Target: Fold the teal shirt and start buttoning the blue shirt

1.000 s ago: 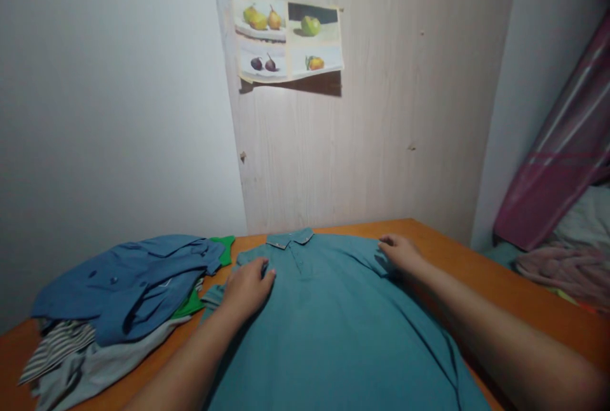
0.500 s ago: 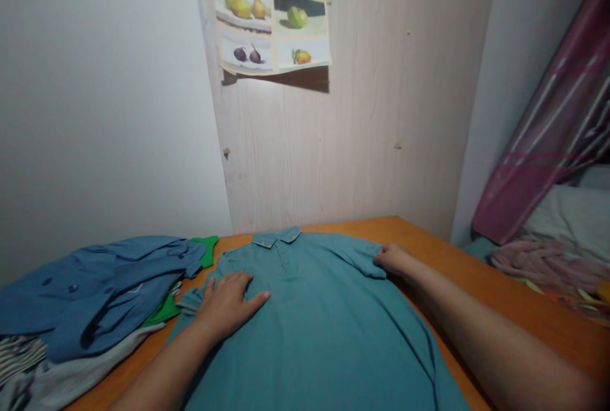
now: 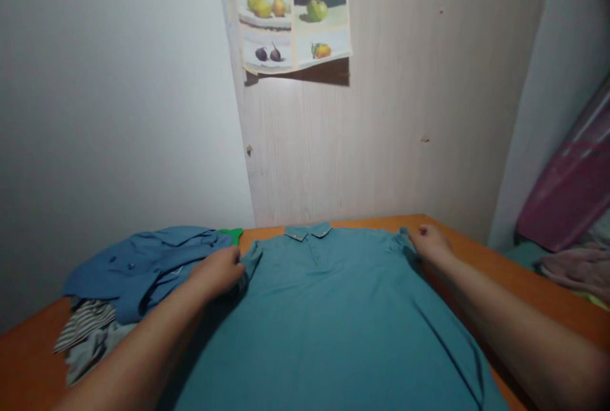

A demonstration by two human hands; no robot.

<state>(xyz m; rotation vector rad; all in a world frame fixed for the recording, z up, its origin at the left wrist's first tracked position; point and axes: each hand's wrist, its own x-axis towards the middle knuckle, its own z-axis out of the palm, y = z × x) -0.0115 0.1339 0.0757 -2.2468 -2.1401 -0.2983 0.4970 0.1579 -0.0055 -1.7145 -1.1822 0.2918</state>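
Observation:
A teal polo shirt [image 3: 324, 316] lies spread on the orange table, front side up, its collar at the far edge and its hem running out of view towards me. My left hand [image 3: 222, 269] is closed on the shirt's left-side sleeve, pulling it out sideways. On the other side, my right hand [image 3: 429, 244] pinches the opposite sleeve, which is bunched near the fingers. Creases run across the chest between the two sleeves.
Left of the shirt is a pile of clothes with a blue buttoned garment [image 3: 152, 265] on top and a striped cloth [image 3: 90, 322] below. The orange table [image 3: 33, 347] meets a wall bearing fruit pictures [image 3: 293, 30]. A pink curtain [image 3: 567, 188] hangs at right.
My left hand has gone from lying spread on the shirt's chest to gripping the sleeve. My right hand keeps its sleeve, drawn slightly outward. The view has turned a little left.

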